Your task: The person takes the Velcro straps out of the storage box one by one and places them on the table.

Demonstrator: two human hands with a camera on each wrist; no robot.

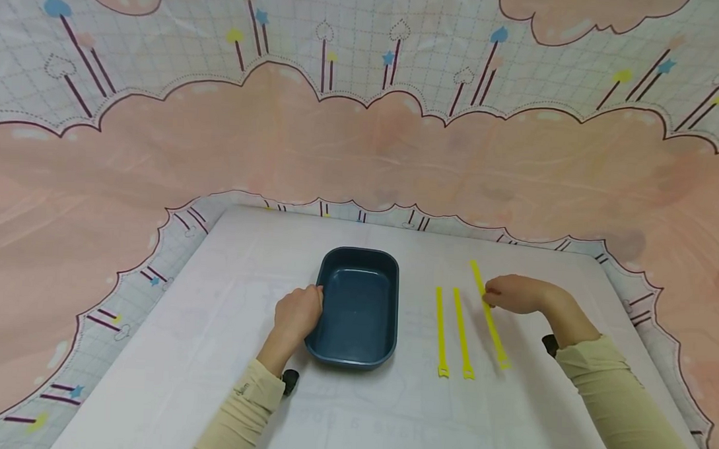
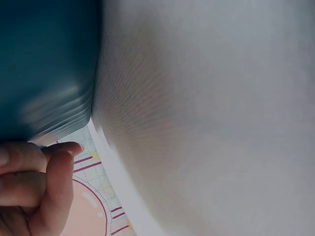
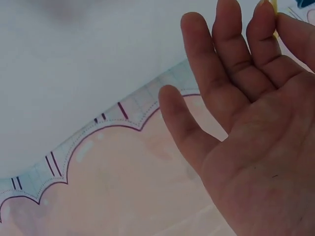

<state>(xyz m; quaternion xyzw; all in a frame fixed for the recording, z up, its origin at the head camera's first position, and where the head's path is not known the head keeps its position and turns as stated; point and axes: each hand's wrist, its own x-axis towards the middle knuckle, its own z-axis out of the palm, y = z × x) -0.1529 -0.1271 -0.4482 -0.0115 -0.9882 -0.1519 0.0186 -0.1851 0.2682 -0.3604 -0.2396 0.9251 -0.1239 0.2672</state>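
A dark blue rectangular plastic bin (image 1: 356, 310) stands on the white table. My left hand (image 1: 299, 311) grips its left rim; in the left wrist view curled fingers (image 2: 59, 187) lie against the ribbed side of the bin (image 2: 49, 59). On the right, my right hand (image 1: 517, 294) pinches a yellow cable strap (image 1: 495, 333) between thumb and forefinger, its other fingers (image 3: 197, 54) spread loosely. That strap slants above the table and casts a shadow. Two more yellow straps, a left one (image 1: 441, 333) and a right one (image 1: 462, 334), lie side by side between bin and right hand, slotted ends towards me.
The white table (image 1: 223, 391) reaches back to a patterned cloth (image 1: 362, 152) with peach clouds, which hangs behind it and along both sides. A black wrist camera (image 1: 290, 382) sits under the left wrist, another black one (image 1: 549, 345) by the right.
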